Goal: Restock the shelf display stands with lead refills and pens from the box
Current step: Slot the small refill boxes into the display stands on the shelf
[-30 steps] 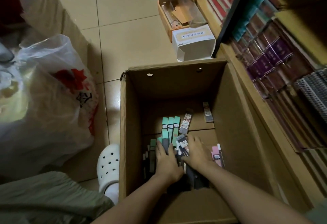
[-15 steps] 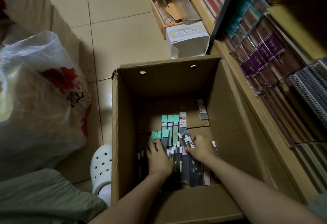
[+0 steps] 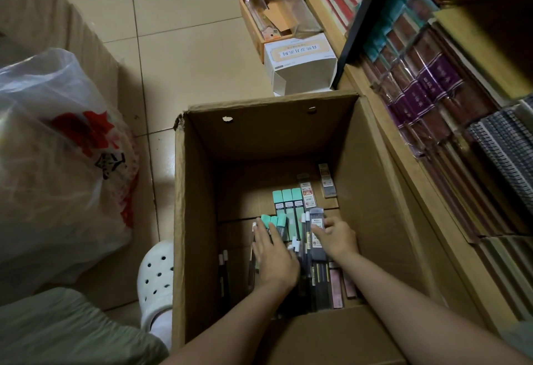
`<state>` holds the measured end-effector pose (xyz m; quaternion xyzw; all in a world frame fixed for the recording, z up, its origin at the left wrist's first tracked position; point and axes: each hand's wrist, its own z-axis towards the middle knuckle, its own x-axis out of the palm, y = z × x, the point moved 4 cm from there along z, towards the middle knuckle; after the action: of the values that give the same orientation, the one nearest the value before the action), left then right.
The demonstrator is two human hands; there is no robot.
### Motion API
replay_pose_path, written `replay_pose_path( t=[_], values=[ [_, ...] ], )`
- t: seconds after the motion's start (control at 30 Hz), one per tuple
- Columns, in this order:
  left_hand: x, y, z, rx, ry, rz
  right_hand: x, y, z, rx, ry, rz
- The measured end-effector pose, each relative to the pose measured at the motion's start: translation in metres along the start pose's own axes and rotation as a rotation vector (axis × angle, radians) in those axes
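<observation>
Both hands (image 3: 275, 258) (image 3: 337, 239) now spread flat atop packs (image 3: 305, 238) in box (image 3: 196, 220).

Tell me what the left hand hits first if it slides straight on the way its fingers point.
The left hand would probably meet the mint-capped refill packs at its fingertips, then the box's far wall.

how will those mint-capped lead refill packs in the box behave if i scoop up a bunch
The mint-capped lead refill packs look slim, rigid and probably light. Lying loose side by side on the cardboard box floor, they'd likely slide apart; their flat shape suggests they won't roll.
</observation>
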<state>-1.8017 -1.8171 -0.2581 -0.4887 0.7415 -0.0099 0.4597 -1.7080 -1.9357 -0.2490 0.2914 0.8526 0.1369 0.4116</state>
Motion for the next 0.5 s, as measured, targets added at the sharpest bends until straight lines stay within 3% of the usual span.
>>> replay_pose_path(
  t=[0.13,0.27,0.33,0.43,0.5],
  values=[
    [-0.010,0.006,-0.002,0.013,-0.020,-0.164,-0.008,0.005,-0.007,-0.002,-0.076,-0.016],
    [-0.039,0.001,0.002,0.010,-0.214,-0.443,-0.020,0.026,-0.020,-0.174,-0.204,0.104],
    [-0.047,-0.005,0.006,0.011,-0.150,-0.594,-0.018,0.036,-0.022,-0.142,-0.087,0.261],
    [-0.047,-0.019,0.003,0.006,0.136,-0.854,0.003,0.043,-0.031,0.108,0.302,0.628],
    [-0.045,-0.023,0.000,-0.025,0.273,-1.002,0.012,0.048,-0.036,0.178,0.448,0.788]
  ],
)
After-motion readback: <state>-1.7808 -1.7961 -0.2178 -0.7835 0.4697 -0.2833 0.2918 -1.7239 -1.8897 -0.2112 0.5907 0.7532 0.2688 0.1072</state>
